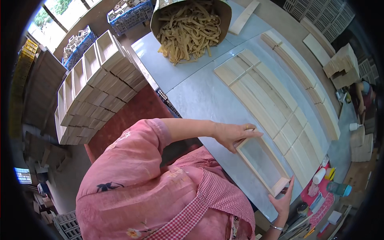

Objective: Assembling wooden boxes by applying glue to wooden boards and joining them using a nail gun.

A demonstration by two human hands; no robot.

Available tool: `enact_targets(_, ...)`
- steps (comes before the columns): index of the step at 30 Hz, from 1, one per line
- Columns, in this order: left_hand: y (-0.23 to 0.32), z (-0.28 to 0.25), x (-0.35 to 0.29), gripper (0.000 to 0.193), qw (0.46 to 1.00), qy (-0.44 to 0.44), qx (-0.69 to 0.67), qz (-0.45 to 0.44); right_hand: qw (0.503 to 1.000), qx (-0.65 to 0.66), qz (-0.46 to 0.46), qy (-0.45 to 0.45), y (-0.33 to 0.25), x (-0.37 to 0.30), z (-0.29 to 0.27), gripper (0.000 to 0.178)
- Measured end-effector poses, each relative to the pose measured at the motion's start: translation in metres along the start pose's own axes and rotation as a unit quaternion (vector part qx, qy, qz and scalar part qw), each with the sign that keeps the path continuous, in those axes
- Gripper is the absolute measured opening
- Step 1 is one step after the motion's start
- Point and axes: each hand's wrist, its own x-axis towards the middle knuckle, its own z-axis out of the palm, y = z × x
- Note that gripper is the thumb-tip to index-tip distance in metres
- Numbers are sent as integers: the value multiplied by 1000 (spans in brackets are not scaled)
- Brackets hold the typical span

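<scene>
A shallow rectangular wooden frame lies at the near edge of the grey table, with the table surface showing through its middle. My left hand grips its far-left end, fingers bent over the corner. At the opposite end my right hand holds the frame between thumb and fingers, which are spread around the short side. Just beyond the frame, flat pale wooden boards lie side by side in a long row, with thin strips across them.
A sack of curled wood-coloured strips lies open at the table's far side. Stacked wooden boxes stand to the left. Long wooden strips lie along the far right edge. A teal bottle and tools sit at the right; blue crates stand behind.
</scene>
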Motion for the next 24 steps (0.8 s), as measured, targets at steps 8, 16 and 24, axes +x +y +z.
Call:
enact_targets(8,-46,-103,-56,54,941,264,54,-202,999,5,40,12,-3,-16,1,128)
enact_targets(16,-133,-147,-123,17,782,381,329,-368,996,62,48,48,2,-40,-2,118)
enact_targets(24,19,-131,-111,16,883,379,85,-262,963,126,4,237,6,-70,-6,73)
